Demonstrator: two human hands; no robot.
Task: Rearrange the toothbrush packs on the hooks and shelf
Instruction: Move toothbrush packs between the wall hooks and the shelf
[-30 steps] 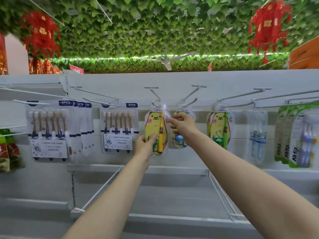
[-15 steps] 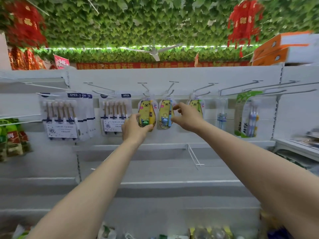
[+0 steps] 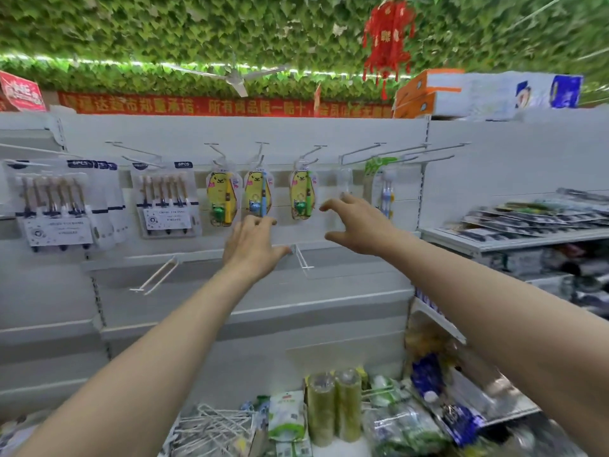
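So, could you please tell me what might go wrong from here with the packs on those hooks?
The left hand and right hand hover open close to the hanging bear packs. A careless brush could knock the blue-brush pack or green-brush pack off its hook. The bare wire hook below, between the hands, might snag a wrist. The clear pack by the right hand is faint, so easily bumped.

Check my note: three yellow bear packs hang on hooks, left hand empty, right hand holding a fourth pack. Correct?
No: the head view shows the right hand empty too. Three yellow bear packs hang on hooks; the left hand is empty.
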